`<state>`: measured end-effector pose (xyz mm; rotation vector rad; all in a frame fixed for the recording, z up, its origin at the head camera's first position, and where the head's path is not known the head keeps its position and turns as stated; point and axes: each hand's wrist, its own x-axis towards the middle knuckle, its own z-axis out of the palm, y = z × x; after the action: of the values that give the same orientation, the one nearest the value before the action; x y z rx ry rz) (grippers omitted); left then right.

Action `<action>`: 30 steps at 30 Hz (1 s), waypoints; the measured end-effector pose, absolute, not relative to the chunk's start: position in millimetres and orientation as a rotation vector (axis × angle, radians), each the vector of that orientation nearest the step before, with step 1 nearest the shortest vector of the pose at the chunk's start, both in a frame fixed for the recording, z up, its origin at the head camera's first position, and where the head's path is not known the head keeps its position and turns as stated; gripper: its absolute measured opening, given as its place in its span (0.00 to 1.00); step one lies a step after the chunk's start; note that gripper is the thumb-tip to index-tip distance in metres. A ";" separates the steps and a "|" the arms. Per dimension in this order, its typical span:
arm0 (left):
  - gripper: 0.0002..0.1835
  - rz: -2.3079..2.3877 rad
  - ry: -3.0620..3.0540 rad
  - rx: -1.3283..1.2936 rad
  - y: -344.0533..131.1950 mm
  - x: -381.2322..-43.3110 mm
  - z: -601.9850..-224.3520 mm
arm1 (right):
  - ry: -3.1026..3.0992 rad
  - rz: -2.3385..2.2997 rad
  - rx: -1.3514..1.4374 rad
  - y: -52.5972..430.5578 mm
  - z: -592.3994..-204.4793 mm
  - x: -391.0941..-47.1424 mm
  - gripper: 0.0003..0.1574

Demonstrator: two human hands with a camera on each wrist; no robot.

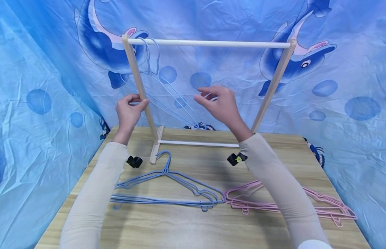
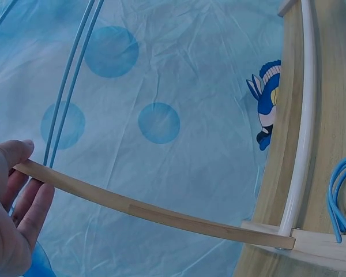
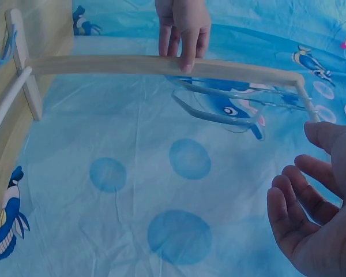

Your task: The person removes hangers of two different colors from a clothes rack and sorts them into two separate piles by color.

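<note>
My left hand (image 1: 129,110) holds the left wooden post (image 1: 139,77) of a small clothes rack, thumb in front and fingers behind, as the left wrist view also shows. Two blue wire hangers (image 1: 171,89) hang from the rack's white top rod (image 1: 208,43), close beside that post. To their right, my right hand (image 1: 220,103) is in the air below the rod with its fingers loosely bent. Nothing is between its thumb and fingers in the right wrist view, where the hung hangers (image 3: 219,112) slant behind the post.
Several blue hangers (image 1: 193,185) lie stacked on the wooden table (image 1: 186,228), before the rack's left foot (image 1: 154,152). A pile of pink hangers (image 1: 323,199) lies at the right, partly behind my right sleeve. A blue dolphin-print curtain (image 1: 342,69) surrounds the table.
</note>
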<state>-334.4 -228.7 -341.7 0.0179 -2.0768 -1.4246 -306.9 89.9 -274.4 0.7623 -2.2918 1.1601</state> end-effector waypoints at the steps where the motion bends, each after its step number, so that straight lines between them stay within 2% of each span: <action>1: 0.19 -1.424 -2.076 0.018 -228.5 -334.3 -341.8 | -2.305 1.159 0.761 85.6 -273.2 -309.0 0.22; 20: 0.18 -1.399 -2.083 0.035 -226.1 -333.4 -342.9 | -2.440 1.235 0.718 34.3 -271.5 -325.7 0.23; 30: 0.17 -1.393 -2.074 0.030 -225.1 -332.3 -344.4 | -2.428 1.218 0.742 28.2 -275.0 -328.7 0.16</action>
<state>-332.3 -225.1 -344.4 0.0298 -2.0740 -1.3932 -328.7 28.2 -275.0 0.7422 -2.4284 1.2184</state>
